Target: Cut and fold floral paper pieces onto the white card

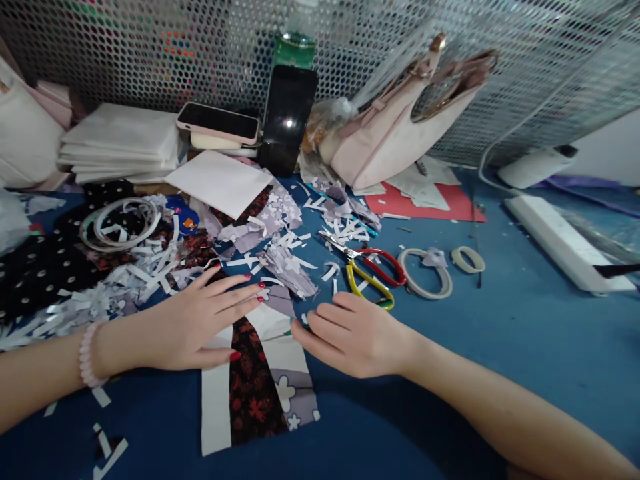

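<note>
The patchwork piece (256, 397) looks part-covered, white areas bare; left hand (193, 323) spread atop, right hand (353, 333) pinching a mostly hidden teal tool (289, 332).

There is one left hand (187, 327), one right hand (355, 333), one patched cloth (256, 400), one bottle (296, 50) and two phones (289, 110). One pair of red-and-yellow scissors (351, 254) has two rings (445, 283) on its right. The paper strips (113, 458) are too many to count.
</note>
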Demonstrator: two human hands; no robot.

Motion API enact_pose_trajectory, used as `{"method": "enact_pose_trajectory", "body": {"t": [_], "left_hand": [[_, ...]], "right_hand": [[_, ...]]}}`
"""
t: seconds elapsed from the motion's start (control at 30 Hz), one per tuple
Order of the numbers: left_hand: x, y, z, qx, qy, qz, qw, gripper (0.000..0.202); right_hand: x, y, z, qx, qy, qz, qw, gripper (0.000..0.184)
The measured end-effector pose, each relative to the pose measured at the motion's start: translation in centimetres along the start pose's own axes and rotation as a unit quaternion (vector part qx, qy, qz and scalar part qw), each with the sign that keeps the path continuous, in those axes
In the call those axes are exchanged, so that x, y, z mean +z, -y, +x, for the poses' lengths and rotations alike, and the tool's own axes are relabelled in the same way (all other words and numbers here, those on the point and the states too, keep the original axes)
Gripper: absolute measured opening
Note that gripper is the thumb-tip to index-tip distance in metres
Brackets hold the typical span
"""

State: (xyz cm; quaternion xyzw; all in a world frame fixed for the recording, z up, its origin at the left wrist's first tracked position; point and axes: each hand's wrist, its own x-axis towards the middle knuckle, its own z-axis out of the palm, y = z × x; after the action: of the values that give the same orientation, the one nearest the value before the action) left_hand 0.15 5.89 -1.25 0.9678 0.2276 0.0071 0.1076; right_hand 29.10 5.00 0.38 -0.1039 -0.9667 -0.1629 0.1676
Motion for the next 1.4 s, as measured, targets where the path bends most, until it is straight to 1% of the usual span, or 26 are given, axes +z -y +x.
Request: {"method": "enact_pose_trajectory", "body": {"t": [0.23, 0.33, 0.4, 0.57, 0.9, 1.07, 1.23, 1.33, 1.4], "left_hand": [[0.0, 0.1, -0.1, -0.004, 0.014, -0.023, 1.000, 0.065], [0.0, 0.1, -0.1, -0.004, 0.015, -0.026, 1.000, 0.068], [-0.1, 0.1, 0.0, -0.004, 0.018, -0.028, 0.999, 0.068], [-0.1, 0.2, 0.0, -0.004, 0.027, -0.027, 0.999, 0.067], [0.1, 0.2, 0.0, -0.001, 0.012, -0.033, 0.999, 0.067], [-0.1, 0.1, 0.0, -0.005, 0.020, -0.040, 0.999, 0.066], [0.0, 0.2, -0.1, -0.005, 0.015, -0.045, 0.999, 0.066], [0.1, 0.2, -0.1, -0.006, 0.007, -0.044, 0.999, 0.064], [0.1, 0.2, -0.2, -0.010, -0.009, -0.038, 0.999, 0.059]], "right_hand": [[-0.9, 0.1, 0.2, -0.018, 0.047, 0.006, 0.999, 0.023], [-1.4, 0.2, 0.5, -0.031, 0.067, -0.001, 0.997, 0.024], [-1.6, 0.3, 0.7, -0.033, 0.070, -0.004, 0.997, 0.025], [-1.6, 0.3, 0.6, -0.030, 0.053, -0.002, 0.998, 0.026], [-1.0, 0.3, 0.1, -0.038, 0.053, 0.000, 0.998, 0.026], [-0.6, 0.0, -0.2, -0.035, 0.049, 0.012, 0.998, 0.026], [-0.5, -0.1, -0.2, -0.036, 0.045, 0.012, 0.998, 0.025], [-0.6, -0.2, -0.1, -0.015, 0.020, 0.003, 1.000, 0.021], [-0.5, -0.4, -0.1, 0.024, -0.020, -0.007, 0.999, 0.014]]}}
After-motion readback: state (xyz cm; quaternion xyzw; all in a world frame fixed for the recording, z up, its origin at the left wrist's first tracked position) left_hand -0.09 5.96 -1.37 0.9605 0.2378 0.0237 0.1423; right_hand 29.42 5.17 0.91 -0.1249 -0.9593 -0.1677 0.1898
